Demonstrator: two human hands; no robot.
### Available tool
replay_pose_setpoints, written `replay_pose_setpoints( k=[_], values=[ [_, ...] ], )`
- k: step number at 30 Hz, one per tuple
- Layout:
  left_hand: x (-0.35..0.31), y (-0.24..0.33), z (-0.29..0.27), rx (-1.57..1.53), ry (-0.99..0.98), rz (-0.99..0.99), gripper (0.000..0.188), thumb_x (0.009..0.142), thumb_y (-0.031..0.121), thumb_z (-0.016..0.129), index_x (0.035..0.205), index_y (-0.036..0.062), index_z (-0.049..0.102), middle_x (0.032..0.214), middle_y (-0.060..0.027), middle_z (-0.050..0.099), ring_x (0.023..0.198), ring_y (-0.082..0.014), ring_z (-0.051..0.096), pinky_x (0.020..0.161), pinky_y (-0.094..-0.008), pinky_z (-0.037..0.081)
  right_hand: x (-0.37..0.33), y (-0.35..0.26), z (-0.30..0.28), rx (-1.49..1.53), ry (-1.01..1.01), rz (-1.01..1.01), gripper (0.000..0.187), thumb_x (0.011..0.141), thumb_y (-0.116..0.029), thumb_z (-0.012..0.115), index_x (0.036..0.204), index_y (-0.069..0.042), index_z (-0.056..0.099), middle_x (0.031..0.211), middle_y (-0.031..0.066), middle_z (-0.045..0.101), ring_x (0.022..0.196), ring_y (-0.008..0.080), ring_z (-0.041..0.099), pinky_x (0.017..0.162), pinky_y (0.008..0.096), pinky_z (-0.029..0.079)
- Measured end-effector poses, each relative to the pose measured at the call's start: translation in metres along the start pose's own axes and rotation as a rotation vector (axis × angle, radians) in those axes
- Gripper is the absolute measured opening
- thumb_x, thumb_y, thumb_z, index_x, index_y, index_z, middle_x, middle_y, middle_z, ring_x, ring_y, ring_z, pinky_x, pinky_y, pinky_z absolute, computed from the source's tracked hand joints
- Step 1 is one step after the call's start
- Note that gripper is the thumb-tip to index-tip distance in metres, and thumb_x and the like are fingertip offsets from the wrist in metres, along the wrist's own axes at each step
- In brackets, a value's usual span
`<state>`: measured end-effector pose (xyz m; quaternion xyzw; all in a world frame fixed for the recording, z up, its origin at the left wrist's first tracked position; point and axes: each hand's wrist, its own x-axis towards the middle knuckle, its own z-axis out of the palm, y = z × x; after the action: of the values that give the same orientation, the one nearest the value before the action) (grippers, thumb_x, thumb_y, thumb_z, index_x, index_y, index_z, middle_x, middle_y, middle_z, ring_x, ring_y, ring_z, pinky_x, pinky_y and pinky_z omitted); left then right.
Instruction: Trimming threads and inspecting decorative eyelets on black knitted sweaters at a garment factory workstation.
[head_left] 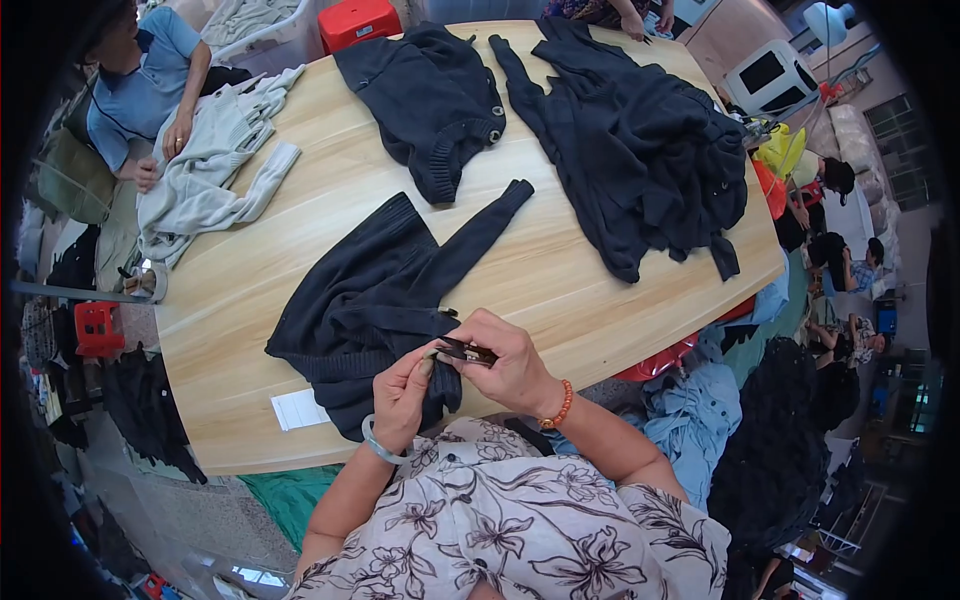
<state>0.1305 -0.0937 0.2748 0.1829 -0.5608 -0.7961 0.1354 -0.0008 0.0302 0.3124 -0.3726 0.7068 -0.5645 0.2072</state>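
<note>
- A garment workshop, by the look of it.
- Dark knits (345,290) lie spread over a broad wooden bench (600,320), and a person (165,75) in blue handles a pale knit (205,175) at its edge.
- Heaps of dark cloth (770,450) and blue cloth (700,395) crowd its near right side.
- A tub (275,52) of pale garments and a red stool (355,22) stand past the far edge.
- More people (860,270) show farther down the room, small and blurred.
</note>
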Motion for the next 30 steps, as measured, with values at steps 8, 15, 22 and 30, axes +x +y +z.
replay_pose_setpoints(
  k=[8, 15, 22, 30],
  values=[
    [0.000, -0.011, -0.005, 0.026, -0.055, -0.049, 0.026, 0.098, 0.007, 0.051, 0.120, -0.0039, 0.061, 0.113, -0.0051, 0.066, 0.101, -0.0089, 0.057, 0.091, -0.0219, 0.044, -0.008, 0.009, 0.002, -0.107, 0.042, -0.074, 0.015, 0.073, 0.000, 0.073, 0.087, -0.002, 0.067, 0.071, 0.0087, 0.055, 0.056, 0.0188, 0.053, 0.050, 0.0286, 0.040],
    [0.002, -0.002, -0.008, 0.097, -0.024, 0.074, 0.026, 0.098, 0.005, 0.051, 0.121, -0.0043, 0.061, 0.111, -0.0057, 0.067, 0.100, -0.0079, 0.058, 0.089, -0.0210, 0.045, -0.001, 0.008, 0.012, -0.077, 0.077, -0.060, 0.010, 0.076, -0.002, 0.075, 0.082, 0.000, 0.067, 0.070, 0.0072, 0.058, 0.055, 0.0138, 0.053, 0.050, 0.0261, 0.038],
    [0.010, -0.003, -0.007, 0.124, 0.065, 0.066, 0.024, 0.097, 0.004, 0.053, 0.117, -0.0033, 0.063, 0.106, -0.0048, 0.067, 0.095, -0.0077, 0.058, 0.086, -0.0200, 0.045, 0.004, 0.011, 0.016, -0.038, 0.064, 0.004, 0.012, 0.076, -0.003, 0.071, 0.086, 0.000, 0.065, 0.074, 0.0090, 0.057, 0.058, 0.0185, 0.056, 0.053, 0.0289, 0.043],
    [0.004, -0.010, -0.011, 0.091, 0.177, 0.099, 0.019, 0.095, -0.001, 0.051, 0.111, -0.0043, 0.062, 0.104, -0.0076, 0.066, 0.095, -0.0120, 0.061, 0.087, -0.0230, 0.047, 0.003, 0.016, 0.027, 0.250, 0.036, 0.014, 0.014, 0.087, -0.009, 0.067, 0.083, -0.001, 0.057, 0.072, 0.0017, 0.049, 0.065, 0.0071, 0.044, 0.057, 0.0244, 0.037]
  ],
)
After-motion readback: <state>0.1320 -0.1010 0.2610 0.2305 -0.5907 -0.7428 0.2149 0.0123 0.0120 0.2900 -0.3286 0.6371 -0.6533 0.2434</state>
